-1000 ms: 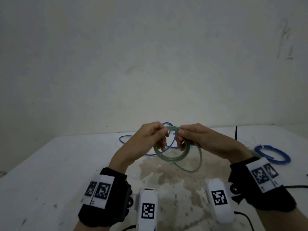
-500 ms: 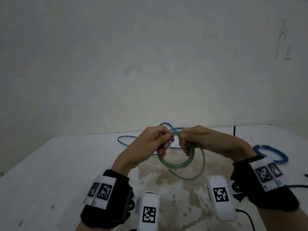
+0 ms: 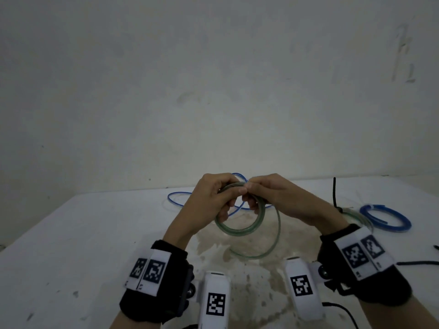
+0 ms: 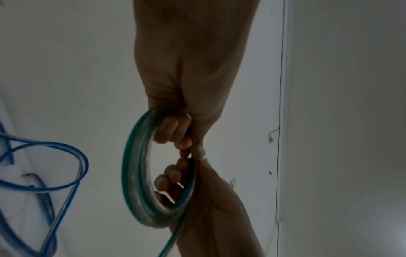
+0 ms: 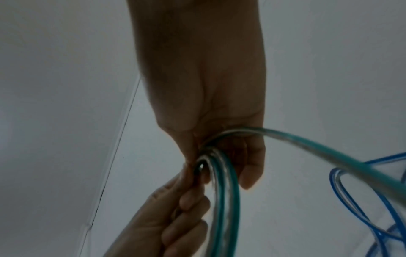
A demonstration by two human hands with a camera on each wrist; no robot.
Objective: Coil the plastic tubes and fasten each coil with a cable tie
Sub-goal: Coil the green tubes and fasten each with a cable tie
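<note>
Green tube coil (image 3: 240,227) hangs below grips | left hand (image 3: 213,198), right hand (image 3: 273,195) pinching its top

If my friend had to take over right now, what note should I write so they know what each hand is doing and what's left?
Left hand: pinches the top of the green coil, held above the table.
Right hand: grips the same coil beside it; a loose green loop hangs below, not yet wound in.
Done: a blue coil lies tied at the right, with a clear coil and black tie next to it.
Left: wind in the green loop, tie the coil, then coil the loose blue tube at the back.
</note>
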